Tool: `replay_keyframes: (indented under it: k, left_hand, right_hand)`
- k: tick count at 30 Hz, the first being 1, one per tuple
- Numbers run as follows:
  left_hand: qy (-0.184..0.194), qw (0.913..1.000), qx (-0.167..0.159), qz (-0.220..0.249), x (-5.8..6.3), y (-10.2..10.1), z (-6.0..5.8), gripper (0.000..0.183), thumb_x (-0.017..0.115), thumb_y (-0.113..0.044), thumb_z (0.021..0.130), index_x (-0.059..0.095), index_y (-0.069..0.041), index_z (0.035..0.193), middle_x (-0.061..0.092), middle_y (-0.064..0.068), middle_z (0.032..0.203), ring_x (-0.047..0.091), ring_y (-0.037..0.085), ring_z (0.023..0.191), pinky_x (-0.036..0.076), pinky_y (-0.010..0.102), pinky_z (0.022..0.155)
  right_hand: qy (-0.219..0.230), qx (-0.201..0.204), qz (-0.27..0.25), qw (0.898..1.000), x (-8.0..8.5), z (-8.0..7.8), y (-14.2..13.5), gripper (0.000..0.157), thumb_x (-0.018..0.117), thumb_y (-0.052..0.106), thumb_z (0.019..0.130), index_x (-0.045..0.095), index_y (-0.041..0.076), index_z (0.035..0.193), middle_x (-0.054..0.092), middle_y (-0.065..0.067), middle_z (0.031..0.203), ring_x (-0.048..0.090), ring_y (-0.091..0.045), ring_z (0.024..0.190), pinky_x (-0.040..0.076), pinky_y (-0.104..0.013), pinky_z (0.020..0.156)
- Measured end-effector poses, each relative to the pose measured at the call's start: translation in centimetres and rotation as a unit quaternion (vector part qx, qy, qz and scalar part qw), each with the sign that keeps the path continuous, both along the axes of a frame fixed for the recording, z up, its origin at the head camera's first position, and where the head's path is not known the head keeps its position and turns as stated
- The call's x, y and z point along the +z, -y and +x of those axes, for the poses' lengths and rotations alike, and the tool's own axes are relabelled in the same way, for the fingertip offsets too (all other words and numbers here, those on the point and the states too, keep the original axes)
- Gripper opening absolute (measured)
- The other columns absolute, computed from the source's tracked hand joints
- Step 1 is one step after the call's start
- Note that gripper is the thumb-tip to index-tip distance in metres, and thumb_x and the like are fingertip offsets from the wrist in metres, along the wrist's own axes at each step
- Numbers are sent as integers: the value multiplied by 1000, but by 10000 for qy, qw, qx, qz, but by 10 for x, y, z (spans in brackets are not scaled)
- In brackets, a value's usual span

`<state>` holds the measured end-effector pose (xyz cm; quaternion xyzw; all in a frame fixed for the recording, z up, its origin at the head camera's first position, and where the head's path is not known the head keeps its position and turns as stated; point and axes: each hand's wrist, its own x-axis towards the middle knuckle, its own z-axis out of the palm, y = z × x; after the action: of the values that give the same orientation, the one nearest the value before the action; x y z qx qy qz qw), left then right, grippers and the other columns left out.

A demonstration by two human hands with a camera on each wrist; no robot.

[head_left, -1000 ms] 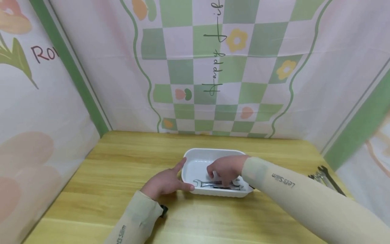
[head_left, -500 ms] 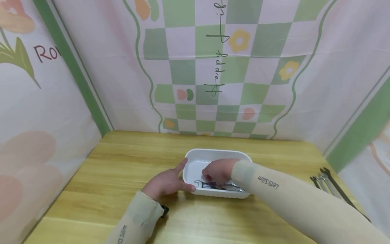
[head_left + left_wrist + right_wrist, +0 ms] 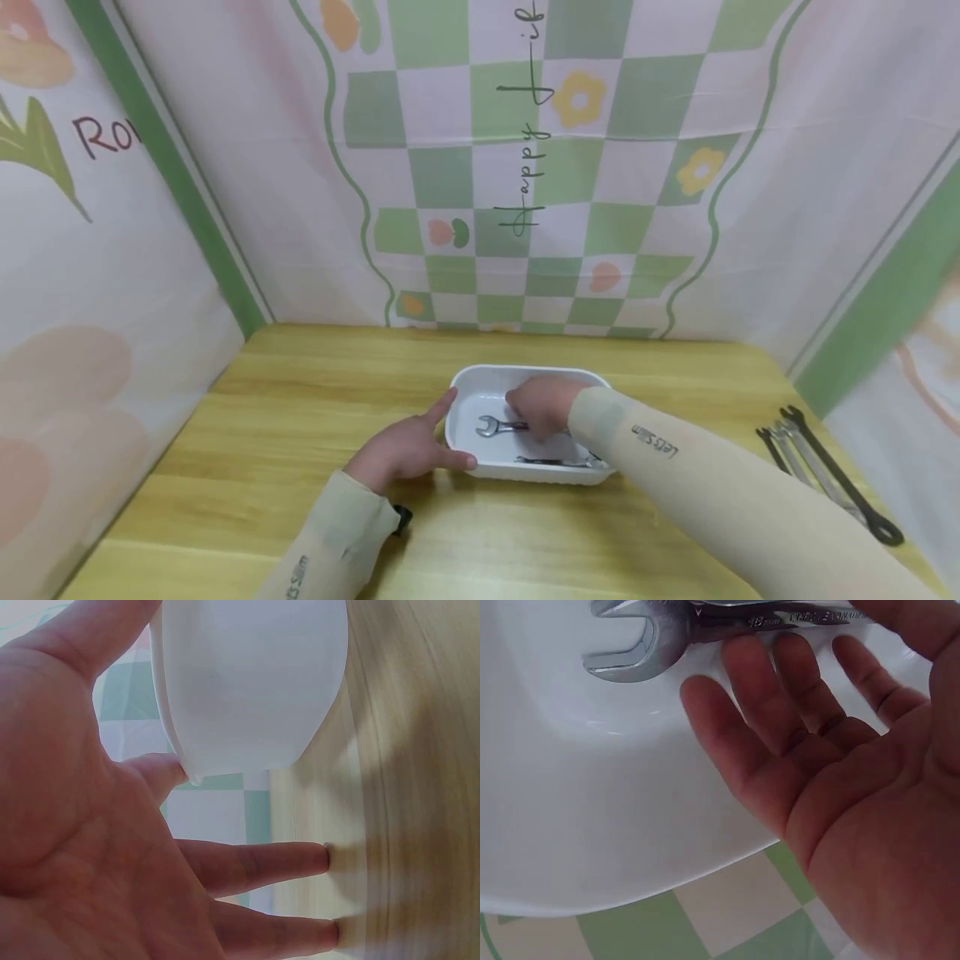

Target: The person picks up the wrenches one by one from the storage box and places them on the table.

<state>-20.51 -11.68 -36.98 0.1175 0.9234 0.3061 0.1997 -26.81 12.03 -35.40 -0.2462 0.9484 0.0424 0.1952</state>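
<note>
In the head view, my left hand (image 3: pixel 401 450) holds the left end of a white rectangular tray (image 3: pixel 527 369). Its thumb and one finger lie against the rim, while two other fingers stretch out past the tray in the left wrist view. My right hand (image 3: pixel 543 406) is inside the tray, at an open-ended silver wrench (image 3: pixel 491 427). The right wrist view shows fingertips (image 3: pixel 742 649) against the wrench shaft, with the thumb crossing at its other side; the thumb's tip is out of frame. Another wrench (image 3: pixel 551 461) lies along the tray's near wall, partly covered by the right forearm.
Several black and silver wrenches (image 3: pixel 840 479) lie side by side at the right of the wooden table (image 3: pixel 330 392). A patterned cloth (image 3: pixel 525 183) hangs behind the table, with more cloth at both sides. A dark band (image 3: pixel 401 521) shows at the left wrist.
The silver wrench under my right hand has come away from the near wall, toward the tray's middle, leaving the other wrench behind. My left hand stays on the rim.
</note>
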Motion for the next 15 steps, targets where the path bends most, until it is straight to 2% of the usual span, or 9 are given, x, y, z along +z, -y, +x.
replay_keyframes:
  k: [3,6,12,15]
  left_hand:
    - [-12,10000,-17,31,-2,1,0,116,78,-64,74,8,-34,161,51,24,141,51,37,125,38,56,102]
    - [-36,10000,-26,53,-2,1,0,116,78,-64,74,9,-33,161,52,24,141,52,37,124,39,56,102]
    - [-23,10000,-42,37,-2,1,-2,114,78,-63,75,9,-33,162,51,23,142,51,36,125,38,56,103]
    - [-44,10000,-64,-27,-3,1,-3,114,77,-64,76,9,-33,162,51,23,142,51,36,125,39,55,102]
  right_hand:
    - [106,8,-32,9999,-3,-5,-2,26,76,5,80,61,24,89,58,5,77,54,-15,73,46,-33,71]
    - [100,138,-167,9997,-4,-9,-2,26,76,3,80,61,23,88,58,6,77,54,-15,74,45,-32,70]
    - [138,392,-520,9978,-6,-13,4,40,76,4,80,66,30,109,61,9,94,55,-15,82,45,-34,75]
    - [-1,700,-583,9958,-9,-15,7,50,73,2,82,68,31,121,63,8,102,54,-15,86,46,-33,78]
